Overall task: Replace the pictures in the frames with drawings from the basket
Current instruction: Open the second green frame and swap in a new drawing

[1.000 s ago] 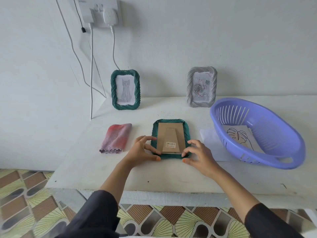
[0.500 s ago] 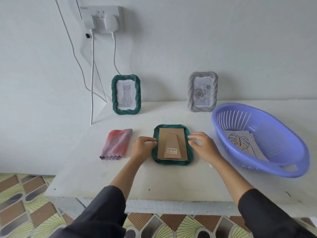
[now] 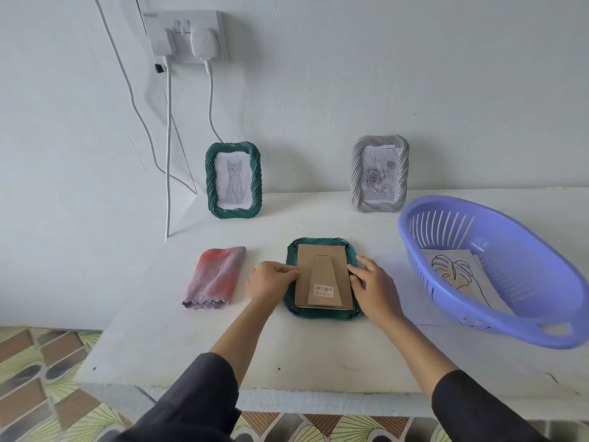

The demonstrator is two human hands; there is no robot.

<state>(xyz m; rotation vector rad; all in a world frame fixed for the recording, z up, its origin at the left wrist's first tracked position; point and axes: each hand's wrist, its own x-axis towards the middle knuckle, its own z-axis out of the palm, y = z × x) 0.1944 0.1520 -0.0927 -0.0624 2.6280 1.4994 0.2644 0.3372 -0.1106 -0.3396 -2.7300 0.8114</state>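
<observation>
A dark green frame (image 3: pixel 318 242) lies face down in the middle of the white table, its brown cardboard backing (image 3: pixel 322 272) with folded stand facing up. My left hand (image 3: pixel 271 282) sits at the frame's left side, fingers curled against the backing's edge. My right hand (image 3: pixel 373 288) rests on the right side, fingertips touching the rim and backing. A purple basket (image 3: pixel 478 207) on the right holds a leaf line drawing (image 3: pixel 452 272). Upright at the wall stand a green frame with a cat picture (image 3: pixel 234 180) and a grey frame with a rose picture (image 3: pixel 381 173).
A folded pink-purple cloth (image 3: pixel 216 275) lies left of the face-down frame. A wall socket (image 3: pixel 188 36) with white cables hanging down sits above the table's back left corner. The table's front edge (image 3: pixel 318 400) is near me, with patterned floor tiles below.
Both hands slid from the frame's near bottom corners up to its left and right sides. The frame stayed in place.
</observation>
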